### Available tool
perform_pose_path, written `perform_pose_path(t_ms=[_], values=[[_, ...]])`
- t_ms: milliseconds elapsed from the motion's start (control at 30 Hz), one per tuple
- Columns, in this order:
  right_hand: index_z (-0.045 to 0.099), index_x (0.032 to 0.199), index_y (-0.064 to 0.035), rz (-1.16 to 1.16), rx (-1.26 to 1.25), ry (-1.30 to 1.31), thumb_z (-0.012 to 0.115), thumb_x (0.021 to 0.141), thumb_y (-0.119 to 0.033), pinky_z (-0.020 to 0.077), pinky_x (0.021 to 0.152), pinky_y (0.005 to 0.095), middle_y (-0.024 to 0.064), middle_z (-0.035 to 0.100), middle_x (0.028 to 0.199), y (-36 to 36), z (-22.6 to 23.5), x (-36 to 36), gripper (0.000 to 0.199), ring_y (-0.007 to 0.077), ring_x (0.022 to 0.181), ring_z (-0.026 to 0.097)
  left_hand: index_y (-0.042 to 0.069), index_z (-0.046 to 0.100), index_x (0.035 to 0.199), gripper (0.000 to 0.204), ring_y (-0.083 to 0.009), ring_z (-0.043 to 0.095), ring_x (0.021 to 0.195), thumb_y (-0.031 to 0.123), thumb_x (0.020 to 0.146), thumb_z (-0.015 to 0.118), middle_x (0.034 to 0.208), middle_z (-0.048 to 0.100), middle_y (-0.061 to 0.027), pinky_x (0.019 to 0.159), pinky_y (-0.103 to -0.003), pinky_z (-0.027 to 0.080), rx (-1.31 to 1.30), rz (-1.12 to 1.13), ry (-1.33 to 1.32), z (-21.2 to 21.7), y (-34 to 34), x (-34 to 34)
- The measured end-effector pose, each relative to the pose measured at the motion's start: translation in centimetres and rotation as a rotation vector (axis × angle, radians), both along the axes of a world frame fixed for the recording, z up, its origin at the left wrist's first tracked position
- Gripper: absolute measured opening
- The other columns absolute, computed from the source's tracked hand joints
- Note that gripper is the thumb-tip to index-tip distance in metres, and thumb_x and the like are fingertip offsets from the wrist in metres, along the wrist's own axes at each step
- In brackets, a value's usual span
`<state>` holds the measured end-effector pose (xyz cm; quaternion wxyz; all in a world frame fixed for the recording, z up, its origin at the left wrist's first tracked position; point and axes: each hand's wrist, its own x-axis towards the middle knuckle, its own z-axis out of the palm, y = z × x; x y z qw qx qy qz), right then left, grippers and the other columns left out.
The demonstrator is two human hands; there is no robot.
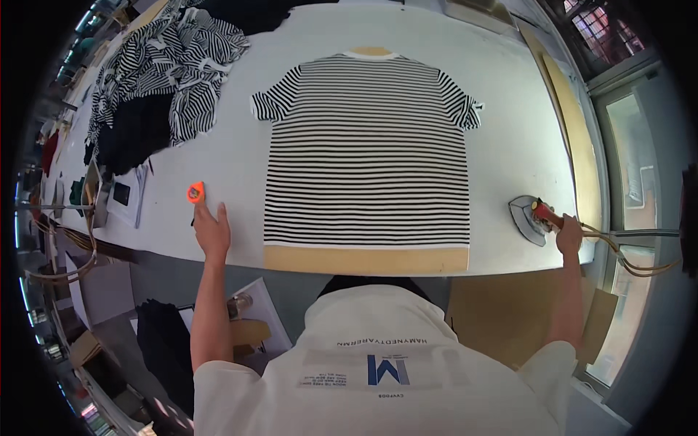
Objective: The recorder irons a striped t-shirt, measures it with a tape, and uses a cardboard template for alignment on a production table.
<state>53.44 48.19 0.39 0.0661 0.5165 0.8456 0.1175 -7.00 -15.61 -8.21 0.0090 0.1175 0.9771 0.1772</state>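
A black-and-white striped short-sleeved T-shirt [367,152] lies flat before me on the white table. A tan board [367,259] sticks out below its hem and shows at the neckline. To the right of the shirt, my right hand [570,236] is closed round the handle of an iron [529,219], which rests on the table. My left hand [212,231] is left of the shirt, thumb apart and fingers stretched towards a small bright orange object [195,192]. The fingertips meet or nearly meet its near side; its kind is unclear.
Striped garments [196,69] are heaped at the far left with dark cloth [134,134]. Papers [129,200] lie at the left edge. Hoses [618,251] run right from the iron. A long tan board [571,123] lines the table's right edge, near a window [632,152].
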Motion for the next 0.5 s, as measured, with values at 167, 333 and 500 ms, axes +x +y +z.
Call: perform_pose_path(t_ms=[167, 333, 500], values=[[0.056, 0.134, -0.0062, -0.17, -0.116, -0.241, 0.063, 0.094, -0.018, 0.0492, 0.092, 0.043, 0.0145, 0.066, 0.118, -5.7, 1.9, -3.5, 0.042, 0.0322, 0.103, 0.065, 0.007, 0.04, 0.151, 0.058, -0.0384, 0.041, 0.14, 0.037, 0.103, 0.051, 0.155, 0.04, -0.0196, 0.114, -0.048, 0.033, -0.019, -0.449, 0.131, 2.6, 6.4, 8.8], [0.066, 0.122, -0.0043, -0.367, -0.465, 0.048, 0.068, 0.092, -0.031, 0.0501, 0.08, 0.0394, 0.0133, 0.068, 0.106, -8.1, 2.9, -4.7, 0.04, 0.0263, 0.085, 0.066, 0.013, 0.046, 0.15, 0.062, -0.0354, 0.032, 0.147, 0.041, 0.097, 0.058, 0.158, 0.037, -0.0156, 0.119, -0.05, 0.025, 0.019, -0.839, 0.123, 2.8, 11.2, 15.4], [0.07, 0.114, -0.0042, -0.4, -0.578, 0.199, 0.071, 0.088, -0.04, 0.0494, 0.076, 0.0368, 0.0084, 0.07, 0.087, -12.2, 3.9, -9.4, 0.044, 0.0218, 0.074, 0.065, 0.013, 0.048, 0.149, 0.064, -0.034, 0.029, 0.15, 0.045, 0.094, 0.059, 0.159, 0.037, -0.0138, 0.121, -0.05, 0.022, 0.075, -1.063, 0.047, 3.4, 13.3, 17.3]])
